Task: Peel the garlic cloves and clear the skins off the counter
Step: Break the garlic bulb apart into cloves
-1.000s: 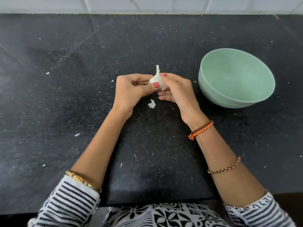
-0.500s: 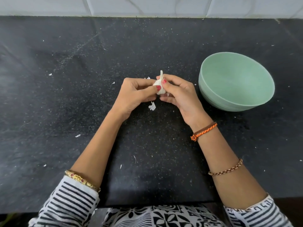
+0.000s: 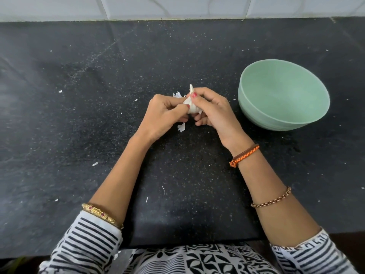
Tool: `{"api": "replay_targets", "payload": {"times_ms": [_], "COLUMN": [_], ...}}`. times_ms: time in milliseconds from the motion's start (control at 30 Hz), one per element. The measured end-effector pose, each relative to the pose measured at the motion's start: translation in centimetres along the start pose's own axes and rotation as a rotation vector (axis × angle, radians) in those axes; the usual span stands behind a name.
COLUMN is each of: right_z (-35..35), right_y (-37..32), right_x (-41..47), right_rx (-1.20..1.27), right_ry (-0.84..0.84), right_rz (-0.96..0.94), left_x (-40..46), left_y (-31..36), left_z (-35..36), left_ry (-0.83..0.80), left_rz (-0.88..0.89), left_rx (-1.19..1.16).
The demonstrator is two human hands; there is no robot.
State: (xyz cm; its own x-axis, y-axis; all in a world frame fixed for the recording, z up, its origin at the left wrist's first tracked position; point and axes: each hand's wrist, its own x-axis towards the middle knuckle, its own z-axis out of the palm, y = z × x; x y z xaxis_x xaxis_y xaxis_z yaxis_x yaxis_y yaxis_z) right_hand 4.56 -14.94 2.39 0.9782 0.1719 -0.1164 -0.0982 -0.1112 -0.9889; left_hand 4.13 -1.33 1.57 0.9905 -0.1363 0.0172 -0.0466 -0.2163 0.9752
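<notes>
I see the garlic bulb (image 3: 191, 107) held just above the middle of the counter (image 3: 79, 115), papery white, rounded at the base and drawn up into a thin dry stem at 12 o'clock. My left hand (image 3: 165, 117) curls round its left side, thumb pressed against the skin, and my right hand (image 3: 212, 109) wraps the right side, its thumb pinching high near the stem; both sets of fingers are clenched on the bulb, red-painted nails showing. A ragged flake of skin (image 3: 177, 94) sticks up at the left hand's knuckles, and I cannot tell whether it lies on the stone. A torn, curled piece of peel (image 3: 181, 127) lies on the counter at 6 o'clock from the bulb, just under the hands. Smaller white flecks (image 3: 94, 164) are scattered over the black, speckled, matte stone. At 3 o'clock, near the right hand but apart from it, stands a smooth, round pale-green bowl (image 3: 276, 123). Glossy white tiles (image 3: 177, 6) run along the far edge at 12 o'clock.
</notes>
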Motion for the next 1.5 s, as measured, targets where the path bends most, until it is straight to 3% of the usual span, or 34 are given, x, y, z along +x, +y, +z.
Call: {"api": "replay_targets", "payload": {"times_ms": [333,833,1133,1333,1500], "right_z": [0.0,0.0,-0.2,-0.1,0.3], "right_y": [0.0,-0.3,-0.4,-0.4,-0.3], "right_x": [-0.2,-0.3,-0.3,-0.4,-0.2], "right_rx": [0.017,0.102,0.237,0.184,0.215], "right_ry": [-0.009,0.004,0.068,0.065,0.116], "right_rz": [-0.005,0.054,0.111,0.109,0.117], "left_x": [0.3,0.2,0.0,0.3,-0.2], "left_y": [-0.6,-0.8,-0.5,-1.2,-1.4], "left_z": [0.4,1.6,1.8,1.7,3.0], "left_ry": [0.054,0.195,0.19,0.132,0.216], "left_rz": [0.085,0.215,0.18,0.228,0.211], "left_rx": [0.022,0.268,0.086,0.109,0.106]}}
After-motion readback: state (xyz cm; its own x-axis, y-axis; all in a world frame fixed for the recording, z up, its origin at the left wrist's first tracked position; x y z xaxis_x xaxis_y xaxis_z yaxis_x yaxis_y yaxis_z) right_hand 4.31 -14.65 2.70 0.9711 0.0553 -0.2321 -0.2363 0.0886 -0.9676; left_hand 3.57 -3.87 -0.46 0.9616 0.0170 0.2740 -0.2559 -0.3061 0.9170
